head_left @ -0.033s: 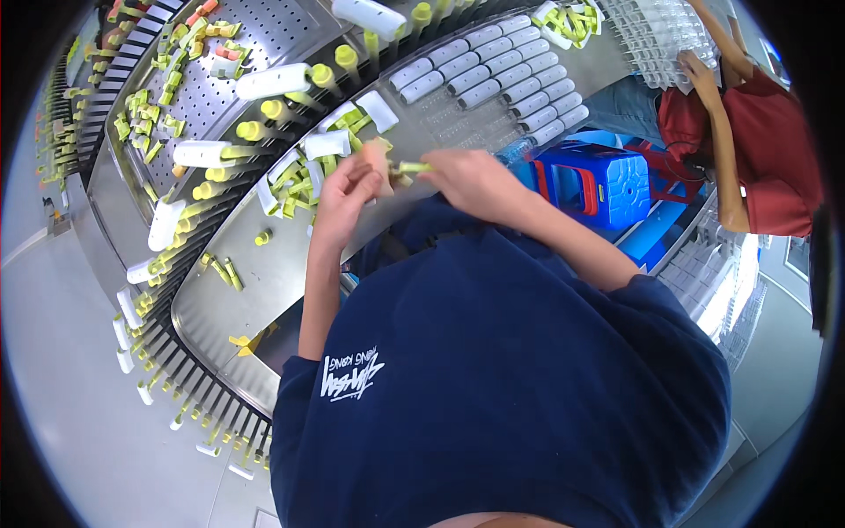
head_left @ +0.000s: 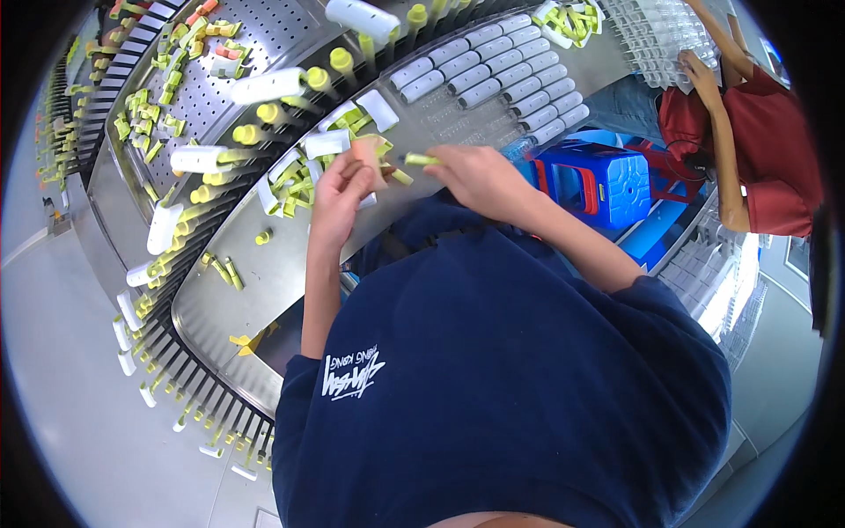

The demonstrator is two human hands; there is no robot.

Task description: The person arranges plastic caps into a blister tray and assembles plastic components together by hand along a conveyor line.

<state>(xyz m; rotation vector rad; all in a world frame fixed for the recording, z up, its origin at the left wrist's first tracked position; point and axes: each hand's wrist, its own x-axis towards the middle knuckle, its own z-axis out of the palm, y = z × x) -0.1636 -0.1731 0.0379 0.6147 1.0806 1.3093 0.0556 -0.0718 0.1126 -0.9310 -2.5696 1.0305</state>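
Observation:
My left hand (head_left: 341, 195) is closed on a flat peach-coloured piece (head_left: 368, 158), pinched between thumb and fingers above the metal table's near edge. My right hand (head_left: 475, 180) grips a short yellow-green stick (head_left: 422, 160) with a dark tip, pointing left toward the peach piece. A small gap separates the two. Another yellow-green piece (head_left: 401, 176) shows just beside the left hand, partly hidden. Behind that hand lies a pile of yellow-green holders (head_left: 295, 185), some with white shells (head_left: 327, 143) among them.
A curved conveyor with yellow-green pegs (head_left: 249, 134) and white shells runs along the left. Clear trays (head_left: 458, 119) hold rows of white cylinders (head_left: 503, 62). Loose yellow-green sticks (head_left: 231, 271) lie on the metal table (head_left: 207, 304). At right are a blue stool (head_left: 616, 180) and a person in red (head_left: 761, 150).
My right hand with the stick has shifted slightly right, widening the gap to the peach piece. That piece now shows more fully in my left hand. The conveyor's pegs have shifted slightly.

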